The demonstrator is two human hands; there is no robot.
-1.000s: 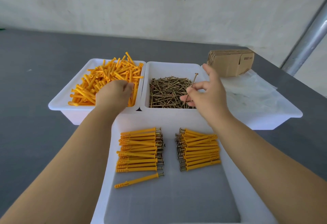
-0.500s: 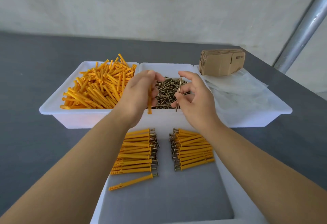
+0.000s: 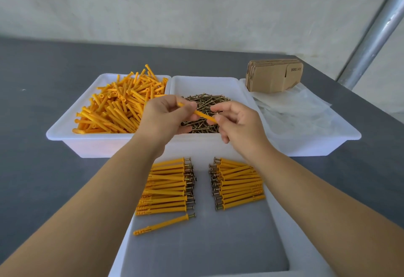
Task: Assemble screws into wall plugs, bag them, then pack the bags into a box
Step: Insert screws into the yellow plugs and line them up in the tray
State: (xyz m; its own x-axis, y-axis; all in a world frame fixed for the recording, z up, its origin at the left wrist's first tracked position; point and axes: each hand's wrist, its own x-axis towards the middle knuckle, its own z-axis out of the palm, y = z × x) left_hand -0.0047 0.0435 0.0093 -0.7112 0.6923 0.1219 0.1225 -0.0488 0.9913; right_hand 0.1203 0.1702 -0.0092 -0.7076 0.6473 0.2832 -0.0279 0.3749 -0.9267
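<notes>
My left hand [image 3: 162,116] pinches one yellow wall plug [image 3: 202,116] above the screw tray. My right hand [image 3: 237,121] is closed at the plug's right end, where a screw head [image 3: 216,113] shows between its fingertips. Behind the hands, a white tray [image 3: 65,132] holds loose yellow plugs [image 3: 118,106], and another white tray [image 3: 205,84] holds brass screws [image 3: 207,100]. In the near tray [image 3: 282,228] lie two stacks of assembled plugs, the left stack [image 3: 168,186] and the right stack [image 3: 238,183]. One assembled plug [image 3: 164,224] lies apart below the left stack.
A third white tray [image 3: 341,136] at the right holds clear plastic bags [image 3: 293,110]. Flat cardboard boxes [image 3: 273,75] stand bundled at its far end. Everything rests on a grey table [image 3: 32,167]. A metal pole [image 3: 376,29] slants up at the far right.
My left hand lifted a plug out of the plug tray and moved right. My right hand brought a screw from the screw tray to the plug's end. The two hands now meet.
</notes>
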